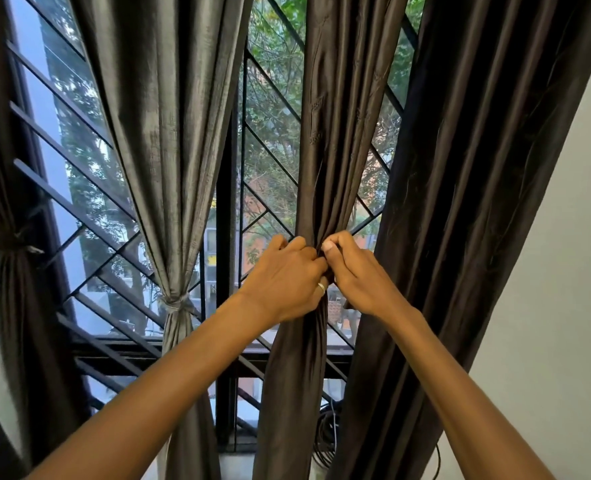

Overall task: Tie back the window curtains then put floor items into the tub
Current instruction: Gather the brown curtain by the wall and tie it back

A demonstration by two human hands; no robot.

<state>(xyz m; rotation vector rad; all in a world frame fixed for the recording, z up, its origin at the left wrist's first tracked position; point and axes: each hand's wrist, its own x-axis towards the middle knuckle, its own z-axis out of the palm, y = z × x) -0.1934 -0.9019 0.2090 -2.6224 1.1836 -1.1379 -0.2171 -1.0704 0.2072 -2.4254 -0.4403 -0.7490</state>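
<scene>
My left hand [287, 277] and right hand [358, 277] meet knuckle to knuckle at the centre of the view. Both have their fingers curled tight, pinching the same gathered dark brown satin curtain panel [325, 133]. The left hand, which wears a silver ring [321, 288], grips the bunch from 9 o'clock. The right grips from 3 o'clock with its thumb on top. My fingers cover the spot where a tie band would sit, so I cannot tell whether one is there.

The fabric looks light, soft and slippery. I judge it would slide loose unless held at its narrowed waist, which is where I have it. The panel runs from 12 o'clock, passes between my hands touching both, and falls away to 6 o'clock.

At 9 o'clock, well apart, a silver-grey sheen curtain [169, 150] is cinched with a matching knotted tie [174, 303]. Farther toward 9 o'clock, a dark curtain at the far left edge [13, 306] is also tied. At 3 o'clock, just beside my right hand, a wide dark brown curtain [460, 202] hangs loose. Behind the curtains is a black metal window grille [225, 237]. Low at 6 o'clock, a coil of black cable [325, 434] lies on the floor. No tub is in view.
</scene>
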